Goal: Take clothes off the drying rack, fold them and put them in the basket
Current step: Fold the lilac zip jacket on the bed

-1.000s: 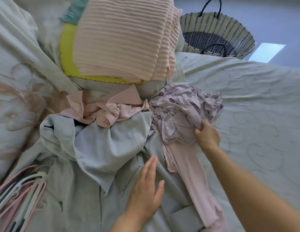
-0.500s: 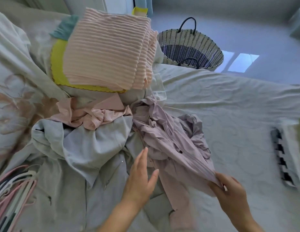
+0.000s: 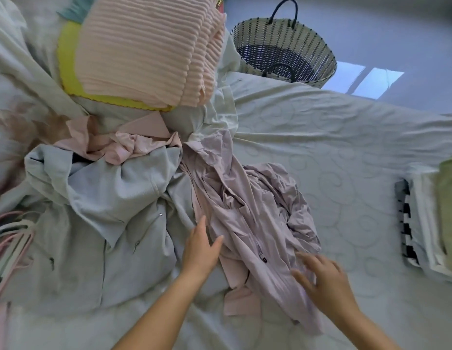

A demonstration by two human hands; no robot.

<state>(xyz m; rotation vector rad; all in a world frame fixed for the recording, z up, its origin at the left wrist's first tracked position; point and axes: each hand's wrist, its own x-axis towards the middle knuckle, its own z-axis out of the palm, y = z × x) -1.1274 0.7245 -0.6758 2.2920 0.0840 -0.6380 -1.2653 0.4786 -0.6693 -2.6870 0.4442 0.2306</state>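
A crumpled mauve shirt [image 3: 247, 213] lies stretched across the bed in the middle of the head view. My left hand [image 3: 200, 246] rests flat at its left edge with straight fingers. My right hand [image 3: 320, 279] is blurred, fingers spread, lying on the shirt's lower right part and holding nothing. A grey zip jacket [image 3: 101, 223] and a pink garment [image 3: 113, 147] are heaped to the left. The woven basket [image 3: 318, 46] stands on the floor past the bed's far edge; nothing is visible inside it.
A folded pink ribbed blanket [image 3: 149, 46] on a yellow cloth [image 3: 68, 66] sits at the back left. Hangers [image 3: 10, 238] lie at the left edge. A folded stack with a striped item [image 3: 406, 223] lies at the right. The white bedsheet [image 3: 346, 147] spreads between.
My right hand let go of the mauve shirt it had pulled toward me and now lies spread on it. The shirt is drawn out longer. My left hand stayed near its left edge.
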